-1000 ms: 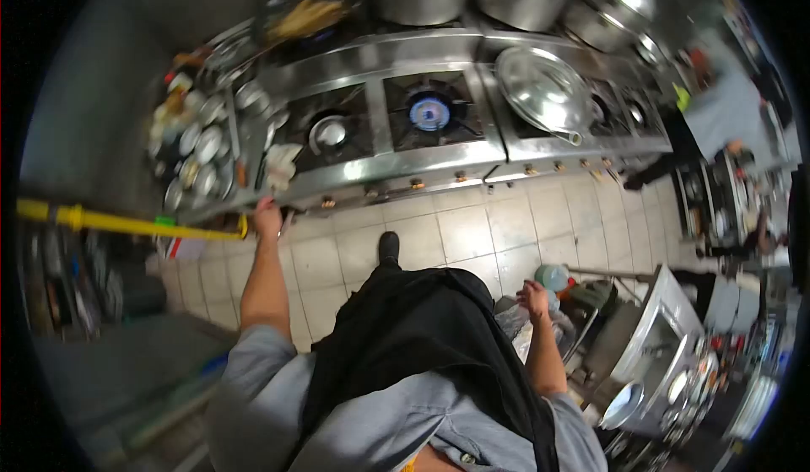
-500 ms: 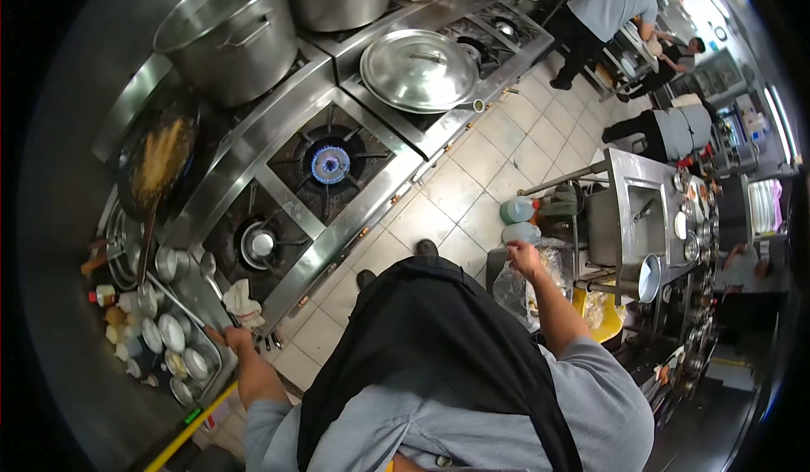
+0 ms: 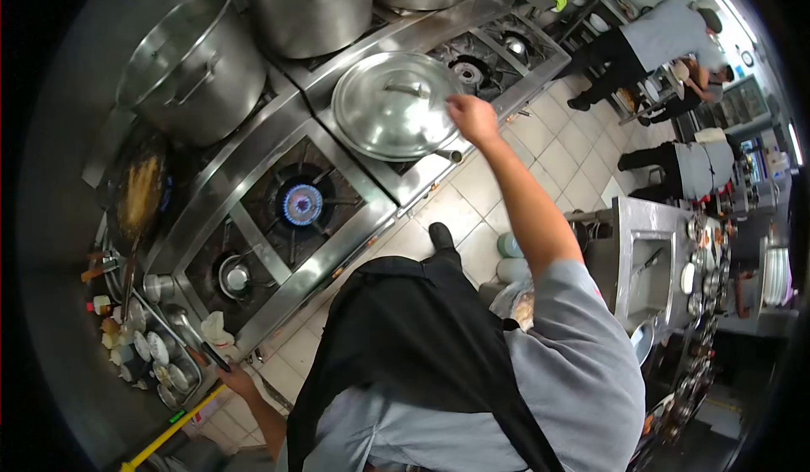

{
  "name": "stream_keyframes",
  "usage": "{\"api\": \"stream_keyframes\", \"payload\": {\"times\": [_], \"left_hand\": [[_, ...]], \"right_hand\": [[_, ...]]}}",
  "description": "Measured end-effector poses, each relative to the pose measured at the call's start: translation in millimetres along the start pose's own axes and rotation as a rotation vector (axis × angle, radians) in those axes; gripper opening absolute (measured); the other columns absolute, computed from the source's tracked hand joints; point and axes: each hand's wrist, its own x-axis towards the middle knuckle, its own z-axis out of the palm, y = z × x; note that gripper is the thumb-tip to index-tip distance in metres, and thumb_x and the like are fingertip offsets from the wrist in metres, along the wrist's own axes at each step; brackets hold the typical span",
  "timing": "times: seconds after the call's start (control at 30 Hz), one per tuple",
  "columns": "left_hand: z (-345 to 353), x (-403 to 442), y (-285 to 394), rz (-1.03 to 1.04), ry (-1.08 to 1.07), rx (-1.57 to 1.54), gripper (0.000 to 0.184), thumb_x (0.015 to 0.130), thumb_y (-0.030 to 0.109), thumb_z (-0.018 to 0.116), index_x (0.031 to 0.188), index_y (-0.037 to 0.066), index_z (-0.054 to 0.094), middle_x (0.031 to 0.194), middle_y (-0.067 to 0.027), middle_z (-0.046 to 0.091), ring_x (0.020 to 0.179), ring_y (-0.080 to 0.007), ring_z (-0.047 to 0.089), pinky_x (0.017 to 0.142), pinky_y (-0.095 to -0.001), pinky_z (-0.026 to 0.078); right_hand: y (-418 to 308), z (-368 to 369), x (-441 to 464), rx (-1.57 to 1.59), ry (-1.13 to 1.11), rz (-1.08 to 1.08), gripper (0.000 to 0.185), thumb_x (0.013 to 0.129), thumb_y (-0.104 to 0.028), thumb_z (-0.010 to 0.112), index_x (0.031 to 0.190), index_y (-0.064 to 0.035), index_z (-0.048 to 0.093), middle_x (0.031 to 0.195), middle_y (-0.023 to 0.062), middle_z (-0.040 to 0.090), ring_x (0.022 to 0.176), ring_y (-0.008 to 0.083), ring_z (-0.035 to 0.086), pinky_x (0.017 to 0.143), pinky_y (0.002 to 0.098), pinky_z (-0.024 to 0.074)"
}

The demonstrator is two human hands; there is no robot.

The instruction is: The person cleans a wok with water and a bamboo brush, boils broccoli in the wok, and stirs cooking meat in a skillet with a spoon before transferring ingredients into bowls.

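Observation:
My right hand (image 3: 474,119) is stretched out over the range, its fingers curled at the right rim of a round metal lid (image 3: 384,122). The lid covers a pan whose short handle (image 3: 451,156) sticks out toward the floor. Low on the left, my left hand (image 3: 238,379) is closed around the black handle of a long metal spoon (image 3: 187,329). The spoon's bowl end lies by a tray of small metal containers (image 3: 179,377). A crumpled white cloth (image 3: 217,329) lies just above that hand.
A blue flame burns on a burner (image 3: 302,204). Food sits in a dark wok (image 3: 139,189) at left. Tall stockpots (image 3: 198,75) stand along the back. A steel sink (image 3: 650,278) is at right, and a co-worker (image 3: 666,37) bends at the upper right.
My right hand has moved from beside the plastic bag near the sink, up and across to the lid. My left hand has shifted lower. The whole view has turned somewhat.

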Motion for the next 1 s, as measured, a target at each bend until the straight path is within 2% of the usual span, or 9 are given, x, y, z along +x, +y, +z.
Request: {"api": "stream_keyframes", "payload": {"times": [0.03,0.13,0.17,0.23,0.3,0.5,0.73,0.8,1.0], "left_hand": [[15.2,-20.7,-6.7,-0.150,-0.027,-0.046,0.038,0.095,0.010,0.056,0.130,-0.005,0.049,0.119,-0.0233,0.059,0.101,-0.0388,0.057,0.090,-0.0430,0.044],[39.8,-104.1,140.2,-0.285,0.156,-0.103,0.039,0.099,0.028,0.056,0.121,-0.005,0.054,0.089,-0.0152,0.057,0.074,-0.0290,0.053,0.067,-0.0402,0.046],[54.5,-126.0,147.1,-0.605,0.110,-0.184,0.049,0.100,0.041,0.052,0.119,-0.004,0.054,0.075,-0.0078,0.050,0.057,-0.0169,0.044,0.047,-0.0337,0.036],[61.2,-164.8,255.9,-0.728,0.167,-0.330,0.049,0.100,0.043,0.051,0.119,-0.002,0.055,0.066,-0.0021,0.041,0.050,-0.0116,0.036,0.040,-0.0299,0.029],[74.3,-189.7,316.6,-0.771,0.191,-0.400,0.045,0.101,0.044,0.049,0.114,0.002,0.055,0.064,-0.0002,0.041,0.048,-0.0101,0.037,0.041,-0.0282,0.033],[97.5,-238.0,385.0,-0.704,0.116,-0.540,0.029,0.103,0.034,0.050,0.109,0.005,0.051,0.073,-0.0026,0.050,0.048,-0.0095,0.041,0.042,-0.0253,0.037],[102.8,-254.0,416.6,-0.574,0.132,-0.431,0.026,0.102,0.033,0.051,0.100,0.007,0.050,0.073,0.0017,0.044,0.048,-0.0050,0.037,0.042,-0.0223,0.033],[91.3,-251.6,401.5,-0.719,0.032,-0.627,0.026,0.102,0.033,0.052,0.099,0.007,0.053,0.069,0.0033,0.042,0.050,-0.0044,0.037,0.043,-0.0218,0.031],[116.8,-218.5,498.6,-0.474,-0.036,-0.425,0.019,0.100,0.020,0.055,0.108,0.004,0.056,0.073,0.0022,0.050,0.053,-0.0059,0.042,0.046,-0.0231,0.035]], "right_hand": [[1.1,17.6,35.4,-0.047,-0.018,-0.066,0.032,0.085,-0.030,0.066,0.113,-0.0157,0.071,0.108,0.0149,0.070,0.099,0.0331,0.066,0.089,0.0405,0.0521],[-4.1,56.9,112.3,-0.200,-0.166,-0.217,0.041,0.085,-0.032,0.065,0.122,-0.0144,0.065,0.129,0.0149,0.058,0.120,0.0322,0.056,0.095,0.0441,0.0509],[-8.9,65.5,131.3,-0.277,-0.280,-0.219,0.041,0.085,-0.031,0.063,0.123,-0.0126,0.064,0.128,0.0146,0.059,0.119,0.0335,0.056,0.096,0.0434,0.0509],[-9.6,75.9,153.7,-0.343,-0.392,-0.331,0.033,0.085,-0.025,0.061,0.113,-0.0094,0.069,0.121,0.0145,0.065,0.115,0.0309,0.061,0.094,0.0412,0.0521],[-20.0,68.2,167.1,-0.372,-0.556,-0.415,0.029,0.085,-0.023,0.060,0.107,-0.0088,0.073,0.116,0.0144,0.069,0.110,0.0298,0.065,0.092,0.0407,0.0531],[-5.3,80.5,189.2,-0.339,-0.609,-0.585,0.027,0.085,-0.025,0.060,0.101,-0.0085,0.075,0.107,0.0138,0.072,0.100,0.0295,0.070,0.087,0.0397,0.0549],[65.3,-39.2,226.6,-0.294,-0.447,-0.456,0.033,0.084,-0.038,0.065,0.087,-0.0062,0.075,0.090,0.0171,0.072,0.086,0.0325,0.071,0.080,0.0432,0.0559],[109.3,-54.0,240.8,-0.256,-0.340,-0.406,0.034,0.082,-0.041,0.066,0.085,-0.0077,0.074,0.086,0.0180,0.071,0.082,0.0336,0.070,0.076,0.0459,0.0559],[210.3,-85.9,243.9,-0.287,-0.261,-0.219,0.029,0.081,-0.035,0.067,0.088,-0.0066,0.072,0.088,0.0182,0.071,0.083,0.0364,0.069,0.078,0.0457,0.0533]]}}
